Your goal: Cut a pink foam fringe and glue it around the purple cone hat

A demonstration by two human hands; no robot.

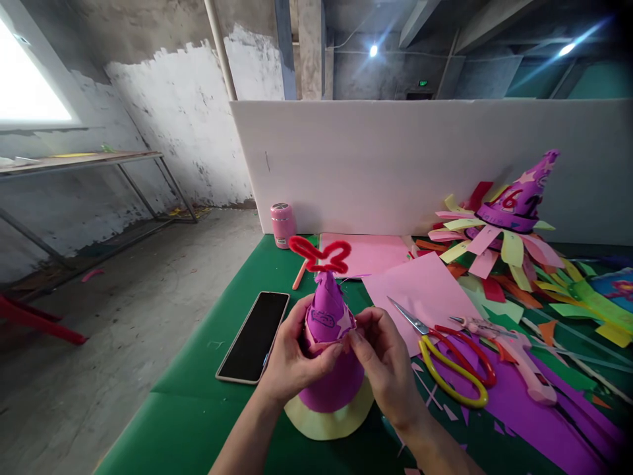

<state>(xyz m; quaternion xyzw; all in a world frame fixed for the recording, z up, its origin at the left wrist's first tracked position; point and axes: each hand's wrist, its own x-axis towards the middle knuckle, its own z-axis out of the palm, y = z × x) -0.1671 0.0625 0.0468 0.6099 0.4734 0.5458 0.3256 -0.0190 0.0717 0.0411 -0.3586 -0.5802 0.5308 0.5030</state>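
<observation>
A purple cone-shaped party hat (332,389) stands upright on a round pale yellow brim (329,425), with a red fuzzy pipe-cleaner bow (320,256) at its tip. Pink trim and a star shape show on its side. My left hand (291,353) wraps around the hat's left side, thumb across the front. On the right side, my right hand (386,356) pinches the edge of the pink band with thumb and fingertips. To the left of the hat lies a black-screened phone (254,336). Scissors with red and yellow handles (452,369) lie open right of my right hand.
A pink glue gun (524,369) rests on purple sheets at right, among paper scraps. Pink sheets (420,297) lie behind the scissors. A finished-looking fringed purple hat (514,204) stands at back right. A pink jar (282,226) is by the white board (356,165).
</observation>
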